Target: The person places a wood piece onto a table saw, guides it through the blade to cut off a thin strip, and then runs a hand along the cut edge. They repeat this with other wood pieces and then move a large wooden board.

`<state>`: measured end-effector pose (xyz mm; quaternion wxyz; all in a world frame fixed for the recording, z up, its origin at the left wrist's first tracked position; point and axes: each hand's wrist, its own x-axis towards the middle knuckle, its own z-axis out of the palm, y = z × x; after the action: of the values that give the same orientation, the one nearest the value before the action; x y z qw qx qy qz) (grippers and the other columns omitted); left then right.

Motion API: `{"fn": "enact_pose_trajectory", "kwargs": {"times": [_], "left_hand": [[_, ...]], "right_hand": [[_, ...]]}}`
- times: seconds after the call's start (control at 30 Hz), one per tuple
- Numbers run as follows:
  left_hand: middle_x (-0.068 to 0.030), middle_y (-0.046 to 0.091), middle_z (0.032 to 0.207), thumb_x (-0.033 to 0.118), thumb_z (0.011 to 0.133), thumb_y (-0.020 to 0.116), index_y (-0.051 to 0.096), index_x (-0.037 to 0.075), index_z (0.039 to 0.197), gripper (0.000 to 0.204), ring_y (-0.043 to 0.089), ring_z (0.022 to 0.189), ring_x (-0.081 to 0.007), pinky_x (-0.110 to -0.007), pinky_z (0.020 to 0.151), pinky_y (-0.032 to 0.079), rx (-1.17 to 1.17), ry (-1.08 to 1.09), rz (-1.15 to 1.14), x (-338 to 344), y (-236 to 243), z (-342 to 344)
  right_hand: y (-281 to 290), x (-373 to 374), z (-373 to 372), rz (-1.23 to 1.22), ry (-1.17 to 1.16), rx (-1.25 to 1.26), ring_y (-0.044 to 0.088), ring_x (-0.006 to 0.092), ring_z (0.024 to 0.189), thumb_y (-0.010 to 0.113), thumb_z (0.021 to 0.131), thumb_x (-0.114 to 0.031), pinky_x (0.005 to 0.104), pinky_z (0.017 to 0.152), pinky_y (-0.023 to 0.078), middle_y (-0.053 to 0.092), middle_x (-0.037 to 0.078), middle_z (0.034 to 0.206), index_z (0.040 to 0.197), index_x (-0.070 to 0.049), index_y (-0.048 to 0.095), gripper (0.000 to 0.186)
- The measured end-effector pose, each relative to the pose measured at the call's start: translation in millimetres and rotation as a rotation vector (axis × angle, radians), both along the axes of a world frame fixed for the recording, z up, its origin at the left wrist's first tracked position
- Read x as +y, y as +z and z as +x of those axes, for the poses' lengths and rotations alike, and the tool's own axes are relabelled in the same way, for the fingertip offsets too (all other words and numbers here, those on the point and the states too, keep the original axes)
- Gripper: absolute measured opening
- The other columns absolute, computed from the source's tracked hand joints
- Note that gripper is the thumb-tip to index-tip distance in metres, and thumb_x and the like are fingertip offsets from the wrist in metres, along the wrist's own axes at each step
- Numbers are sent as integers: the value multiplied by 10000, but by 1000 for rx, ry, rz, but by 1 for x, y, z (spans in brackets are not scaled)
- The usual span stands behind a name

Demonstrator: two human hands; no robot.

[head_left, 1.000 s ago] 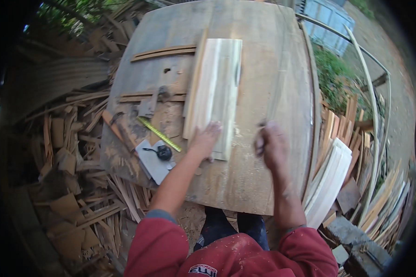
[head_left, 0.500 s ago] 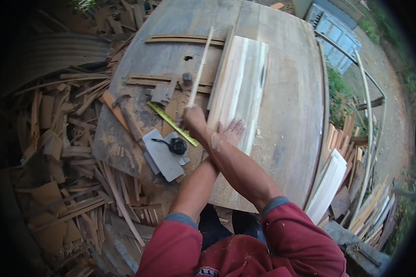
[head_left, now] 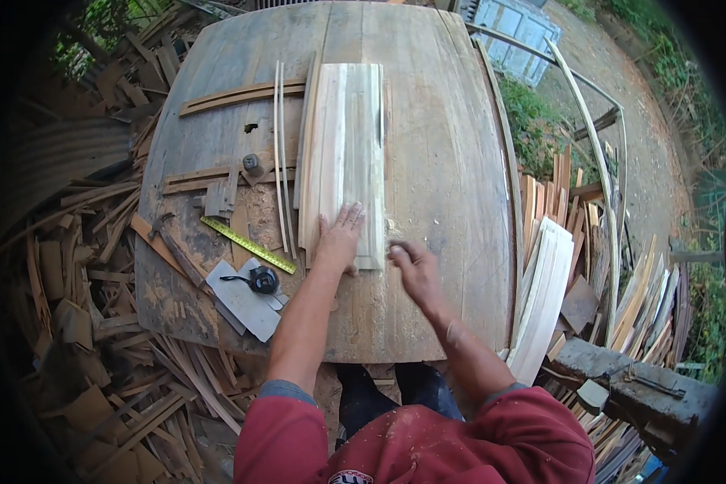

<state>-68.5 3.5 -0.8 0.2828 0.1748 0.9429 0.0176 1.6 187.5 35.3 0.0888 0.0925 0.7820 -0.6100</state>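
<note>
A pale wooden board (head_left: pixel 362 161), with lengthwise grooves and a greenish-grey strip along its face, lies lengthwise on the worn wooden tabletop (head_left: pixel 452 161). My left hand (head_left: pixel 342 240) rests on its near end, fingers spread and pressing flat. Just right of the board's near corner, my right hand (head_left: pixel 416 268) hovers with curled fingers. Whether anything is pinched in them is hidden. To the board's left, two thin wooden strips (head_left: pixel 285 202) lie side by side.
Left on the table are a yellow measuring tape strip (head_left: pixel 248 244), a black tape measure (head_left: pixel 263 280) on a grey-white piece (head_left: pixel 242 302), a hammer (head_left: pixel 182 254) and grooved wooden rails (head_left: pixel 238 98). Wood scraps (head_left: pixel 81 266) heap up left; slats (head_left: pixel 544 278) lean right.
My right hand has let go of a thin strip left of the board and swung back right, uncrossing my arms. My left hand stays on the board; the view has shifted.
</note>
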Motion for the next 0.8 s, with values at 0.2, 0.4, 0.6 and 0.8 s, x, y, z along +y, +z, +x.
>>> {"fn": "enact_pose_trajectory", "kwargs": {"times": [0.2, 0.4, 0.6, 0.8], "left_hand": [[9, 59, 1712, 339, 510, 975, 142, 154, 1625, 1404, 49, 1575, -237, -635, 1225, 193, -18, -9, -24, -7, 8, -18], [-13, 79, 1710, 359, 504, 976, 163, 140, 1622, 1399, 65, 1574, -245, -599, 1235, 202, -41, -23, -79, 4, 15, -39], [-28, 53, 1713, 395, 500, 974, 112, 135, 1628, 1443, 60, 1575, -248, -589, 1239, 193, -70, -11, -122, 2, 14, -65], [-31, 34, 1714, 388, 499, 976, 89, 133, 1630, 1459, 49, 1575, -255, -592, 1238, 192, -66, -23, -112, 7, 11, -91]], "right_hand": [[-53, 82, -41, 312, -186, 110, 656, 292, 843, 627, 957, -186, 386, 765, 512, 683, 166, 947, 1129, -33, 705, 243], [-111, 133, -100, 679, -304, 320, 611, 384, 1132, 625, 935, -180, 453, 958, 496, 636, 205, 1227, 1249, -56, 643, 338], [-116, 135, -114, 873, -231, 445, 506, 377, 1325, 637, 907, -197, 481, 1151, 373, 588, 194, 1360, 1233, 10, 628, 386], [-116, 140, -118, 867, -263, 439, 506, 375, 1323, 638, 898, -182, 483, 1157, 371, 584, 192, 1355, 1228, -2, 632, 376]]}}
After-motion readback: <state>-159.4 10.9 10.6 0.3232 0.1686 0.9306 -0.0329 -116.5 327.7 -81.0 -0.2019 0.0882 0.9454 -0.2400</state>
